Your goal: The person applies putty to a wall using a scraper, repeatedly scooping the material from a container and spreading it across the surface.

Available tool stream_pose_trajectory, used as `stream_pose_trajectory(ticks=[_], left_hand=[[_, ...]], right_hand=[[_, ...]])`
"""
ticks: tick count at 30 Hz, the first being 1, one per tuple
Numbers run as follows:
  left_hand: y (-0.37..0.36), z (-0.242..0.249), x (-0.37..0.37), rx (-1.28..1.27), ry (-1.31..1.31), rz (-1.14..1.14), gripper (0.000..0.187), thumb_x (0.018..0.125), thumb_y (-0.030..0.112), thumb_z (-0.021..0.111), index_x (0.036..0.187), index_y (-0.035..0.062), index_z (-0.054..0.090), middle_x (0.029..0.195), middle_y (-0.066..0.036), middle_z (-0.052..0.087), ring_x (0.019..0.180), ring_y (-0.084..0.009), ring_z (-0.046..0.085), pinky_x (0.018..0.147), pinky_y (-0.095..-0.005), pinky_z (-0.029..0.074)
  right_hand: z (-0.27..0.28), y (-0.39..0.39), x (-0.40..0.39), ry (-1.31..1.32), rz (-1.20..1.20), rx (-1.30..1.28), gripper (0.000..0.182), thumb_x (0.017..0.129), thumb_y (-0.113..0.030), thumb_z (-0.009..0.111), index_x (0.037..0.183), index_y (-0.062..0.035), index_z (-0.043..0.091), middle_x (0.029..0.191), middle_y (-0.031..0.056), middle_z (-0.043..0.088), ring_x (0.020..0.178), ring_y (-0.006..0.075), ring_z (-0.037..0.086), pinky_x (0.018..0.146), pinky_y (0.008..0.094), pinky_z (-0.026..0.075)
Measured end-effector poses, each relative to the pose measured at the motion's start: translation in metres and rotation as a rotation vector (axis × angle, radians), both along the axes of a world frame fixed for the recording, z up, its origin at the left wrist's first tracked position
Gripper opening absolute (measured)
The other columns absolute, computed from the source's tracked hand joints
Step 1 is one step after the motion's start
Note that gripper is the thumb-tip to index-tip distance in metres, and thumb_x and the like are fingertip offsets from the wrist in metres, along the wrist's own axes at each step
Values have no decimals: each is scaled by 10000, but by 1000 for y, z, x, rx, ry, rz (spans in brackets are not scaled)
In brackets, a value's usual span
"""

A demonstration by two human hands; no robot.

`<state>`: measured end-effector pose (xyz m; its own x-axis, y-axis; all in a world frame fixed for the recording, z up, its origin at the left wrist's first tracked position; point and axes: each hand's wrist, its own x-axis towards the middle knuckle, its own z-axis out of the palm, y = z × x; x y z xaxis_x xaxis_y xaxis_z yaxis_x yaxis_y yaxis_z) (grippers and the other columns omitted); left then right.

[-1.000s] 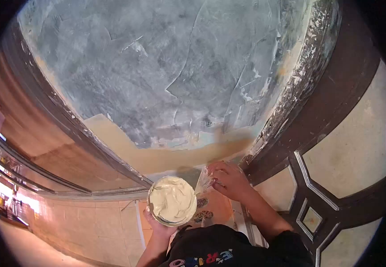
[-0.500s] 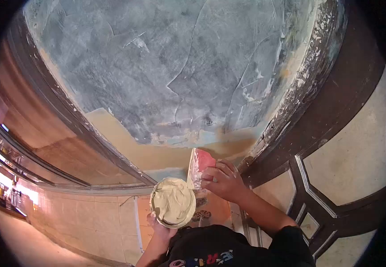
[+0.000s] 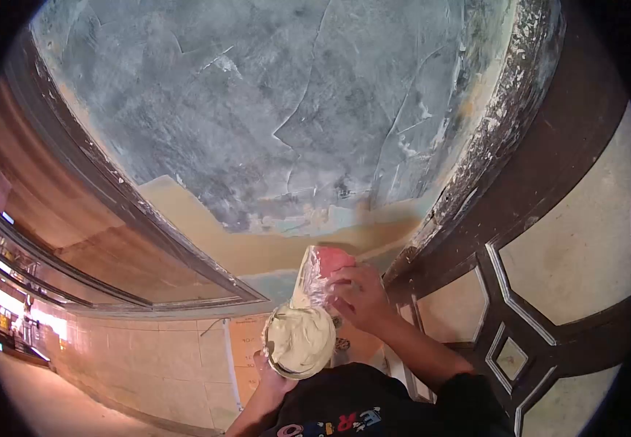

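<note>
My left hand [image 3: 273,377] is wrapped round the lower left side of a round tub [image 3: 299,342] full of pale cream paste, held in front of my chest. In my right hand [image 3: 363,297] is a red, paste-smeared scraper [image 3: 328,264], gripped with bent fingers. The scraper's pale edge [image 3: 303,280] points left, and its lower end meets the upper rim of the tub. Beyond both hands rises a wall panel [image 3: 257,124] with patchy blue-grey coating and a tan band [image 3: 250,251] along its bottom.
A dark frame [image 3: 519,175] with flaking paint borders the panel at right, beside a dark door [image 3: 556,291] with pale insets. Glass in a frame [image 3: 82,211] stands at left. Below are floor tiles [image 3: 177,357] and an orange printed sheet [image 3: 250,353].
The tub in my left hand has moved right. The scraper in my right hand has shifted slightly left and down, its lower end now over the tub's rim.
</note>
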<state>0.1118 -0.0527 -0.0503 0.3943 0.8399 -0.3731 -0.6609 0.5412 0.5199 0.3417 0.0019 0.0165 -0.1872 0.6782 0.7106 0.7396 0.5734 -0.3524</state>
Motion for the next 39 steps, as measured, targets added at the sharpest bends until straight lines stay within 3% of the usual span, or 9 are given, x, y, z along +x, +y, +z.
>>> stream_pose_trajectory(ticks=[1, 3, 7, 9, 12, 19, 26, 32, 39], left_hand=[[0, -1, -1, 23, -14, 10, 831, 695, 606, 463, 1350, 104, 369, 1349, -141, 416, 1201, -338, 442, 983, -500, 379], [0, 4, -7, 21, -20, 17, 825, 698, 604, 465, 1348, 104, 372, 1346, -140, 420, 1201, -339, 442, 984, -500, 377], [4, 7, -25, 17, -33, 23, 811, 715, 618, 463, 1344, 113, 376, 1351, -129, 416, 1201, -333, 440, 990, -494, 369], [6, 5, -41, 15, -47, 33, 799, 721, 629, 459, 1343, 134, 379, 1364, -107, 404, 1211, -322, 430, 990, -489, 368], [12, 9, -57, -10, -28, 46, 787, 724, 627, 458, 1340, 143, 385, 1357, -98, 409, 1209, -315, 430, 988, -488, 368], [19, 16, -86, 23, 13, 89, 796, 725, 652, 432, 1342, 152, 383, 1360, -92, 404, 1217, -313, 420, 993, -488, 362], [26, 13, -118, 50, 49, 82, 790, 736, 642, 438, 1345, 144, 370, 1364, -107, 392, 1226, -319, 409, 994, -491, 361], [26, 32, -118, 273, 231, 116, 773, 764, 649, 409, 1343, 139, 368, 1351, -119, 398, 1227, -307, 408, 1006, -475, 351], [43, 22, -122, 34, 20, 38, 804, 717, 622, 482, 1344, 133, 367, 1353, -120, 400, 1220, -317, 416, 989, -492, 367]], right_hand=[[-2, 2, -4, 2, 0, 0, 237, 668, -150, 716, 876, -144, 603, 976, 15, 553, 914, 212, 539, 859, 363, 434], [-12, 7, -11, 558, 85, -284, 202, 774, -108, 671, 952, -84, 578, 946, 36, 590, 918, 180, 563, 784, 347, 479], [-126, 29, -4, 944, 77, -520, 169, 856, -120, 616, 966, -53, 507, 887, 55, 588, 795, 169, 596, 661, 311, 507], [-152, 31, -7, 1493, -62, -845, 235, 900, -237, 576, 959, -48, 449, 835, 48, 569, 707, 155, 606, 599, 306, 521], [-171, 34, -29, 1633, -169, -1055, 259, 942, -323, 476, 1032, -87, 419, 847, 65, 546, 758, 210, 626, 638, 289, 530], [-141, 85, -95, 1768, -26, -868, 382, 929, -348, 487, 1151, -46, 415, 915, 90, 529, 734, 232, 645, 623, 329, 555], [-194, 96, -106, 1726, -236, -919, 294, 950, -318, 447, 1066, -49, 423, 870, 97, 528, 707, 240, 641, 624, 335, 553], [-154, 109, -108, 1793, -137, -711, 351, 926, -365, 486, 1040, -41, 414, 830, 87, 527, 665, 235, 637, 583, 320, 558], [-177, 91, -114, 1737, -178, -834, 371, 926, -371, 486, 1049, -30, 408, 847, 96, 539, 644, 219, 638, 551, 313, 555]])
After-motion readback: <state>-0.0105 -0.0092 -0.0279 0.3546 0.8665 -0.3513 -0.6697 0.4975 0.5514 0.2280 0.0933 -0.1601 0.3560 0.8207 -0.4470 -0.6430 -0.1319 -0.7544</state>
